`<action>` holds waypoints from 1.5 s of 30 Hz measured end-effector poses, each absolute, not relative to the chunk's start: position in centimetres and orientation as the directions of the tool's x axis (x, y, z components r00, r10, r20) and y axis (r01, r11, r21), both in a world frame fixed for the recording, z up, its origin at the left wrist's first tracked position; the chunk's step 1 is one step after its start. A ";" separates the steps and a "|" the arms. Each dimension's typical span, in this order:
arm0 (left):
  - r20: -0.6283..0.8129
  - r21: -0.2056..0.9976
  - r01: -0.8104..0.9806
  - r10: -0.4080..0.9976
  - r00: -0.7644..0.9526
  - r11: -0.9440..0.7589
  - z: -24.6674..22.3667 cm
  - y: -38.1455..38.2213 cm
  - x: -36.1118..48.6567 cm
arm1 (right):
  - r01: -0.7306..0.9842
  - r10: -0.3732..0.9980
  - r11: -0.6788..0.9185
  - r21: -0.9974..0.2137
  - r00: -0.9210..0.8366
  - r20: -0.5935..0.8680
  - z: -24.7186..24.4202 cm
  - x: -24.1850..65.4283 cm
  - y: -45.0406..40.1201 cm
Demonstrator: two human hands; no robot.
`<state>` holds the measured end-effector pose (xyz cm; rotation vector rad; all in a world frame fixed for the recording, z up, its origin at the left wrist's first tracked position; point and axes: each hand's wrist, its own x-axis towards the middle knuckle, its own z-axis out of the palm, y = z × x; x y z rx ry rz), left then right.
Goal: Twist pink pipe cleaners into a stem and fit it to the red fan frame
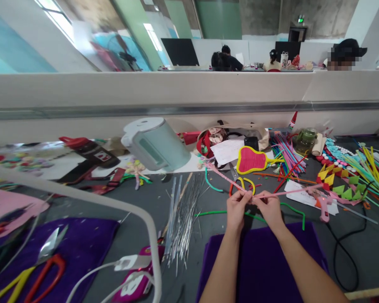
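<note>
Both hands are close together above the back edge of a dark purple cloth (265, 256). Pinched in my left hand (238, 206) is a pink pipe cleaner (222, 174) that slants up to the left. My right hand (268, 207) pinches a pink length (290, 192) that runs out to the right. Whether the two lengths are one piece is hidden at my fingertips. Beneath and beside my hands lies a green pipe cleaner (213, 213). Just behind my fingers are scissors with red and yellow handles (252, 185).
A pale green kettle (158, 145) and a dark bottle (91, 152) stand behind to the left. Thin metal wires (186, 223) lie left of my hands. A pink glue gun (325, 208) with a black cable is right. Large scissors (52, 252) lie front left, near a white curved bar (113, 198).
</note>
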<state>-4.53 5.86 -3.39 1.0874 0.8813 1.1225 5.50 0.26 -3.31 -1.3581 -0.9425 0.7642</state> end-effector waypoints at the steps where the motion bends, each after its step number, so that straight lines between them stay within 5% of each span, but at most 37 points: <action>1: -0.018 0.964 -0.252 0.971 0.240 0.080 -3.3 5.9 -4.6 | -0.103 0.918 0.030 -0.994 0.396 -0.014 -3.2 5.7 0.4; 4: 0.010 0.965 -0.255 0.960 0.279 0.064 -3.0 5.8 -4.9 | -0.482 0.954 -0.147 -0.864 0.162 -0.252 -3.0 6.2 0.5; 7: 0.037 0.965 -0.257 0.951 0.306 0.045 -2.9 5.8 -4.8 | -0.546 0.955 -0.164 -0.822 0.120 -0.270 -3.0 6.3 0.5; 9: 0.024 0.969 -0.243 0.956 0.291 0.050 -3.0 5.8 -4.6 | -0.413 0.947 -0.065 -0.908 0.262 -0.188 -3.0 6.1 0.4; 12: 0.002 0.979 -0.197 0.970 0.241 0.047 -3.3 5.7 -4.2 | 0.054 0.855 0.092 -0.994 0.507 0.107 -3.0 5.6 0.1; 14: 0.003 0.984 -0.175 0.977 0.214 0.036 -3.4 5.6 -3.9 | 0.336 0.794 0.148 -0.930 0.521 0.314 -3.1 5.4 -0.2; 17: 0.012 0.983 -0.180 0.980 0.199 0.025 -3.4 5.6 -3.9 | 0.447 0.794 0.179 -0.876 0.460 0.397 -3.1 5.2 -0.3; 19: 0.015 0.980 -0.196 0.977 0.213 0.027 -3.3 5.6 -4.1 | 0.328 0.832 0.144 -0.934 0.471 0.293 -3.1 5.2 -0.1; 22: 0.002 0.976 -0.208 0.963 0.270 0.056 -3.1 5.8 -4.6 | -0.099 0.916 0.035 -0.994 0.402 -0.007 -3.0 5.8 0.2; 25: 0.006 0.976 -0.206 0.942 0.337 0.068 -2.8 5.9 -5.1 | -0.506 0.961 -0.143 -0.850 0.136 -0.243 -3.2 6.4 0.4; 28: 0.024 0.974 -0.219 0.931 0.364 0.061 -2.6 6.0 -5.2 | -0.642 0.962 -0.213 -0.737 -0.008 -0.272 -3.4 6.5 0.5; 31: -0.016 0.968 -0.231 0.939 0.344 0.101 -2.7 6.0 -4.8 | -0.493 0.962 -0.078 -0.866 0.192 -0.196 -3.4 6.0 0.5; 34: -0.034 0.973 -0.209 0.959 0.283 0.097 -3.0 5.8 -4.2 | 0.047 0.872 0.078 -0.996 0.481 0.091 -3.4 5.6 0.2; 38: 0.005 0.987 -0.161 0.984 0.179 0.025 -3.2 5.6 -3.9 | 0.573 0.781 0.206 -0.793 0.392 0.486 -3.8 5.2 -0.2; 42: 0.020 0.988 -0.155 0.983 0.184 0.009 -3.0 5.7 -4.1 | 0.556 0.794 0.183 -0.811 0.402 0.456 -3.9 5.0 -0.1; 45: 0.034 0.988 -0.156 0.977 0.211 -0.001 -2.8 5.9 -4.5 | 0.225 0.863 0.091 -0.970 0.468 0.189 -3.6 5.2 0.3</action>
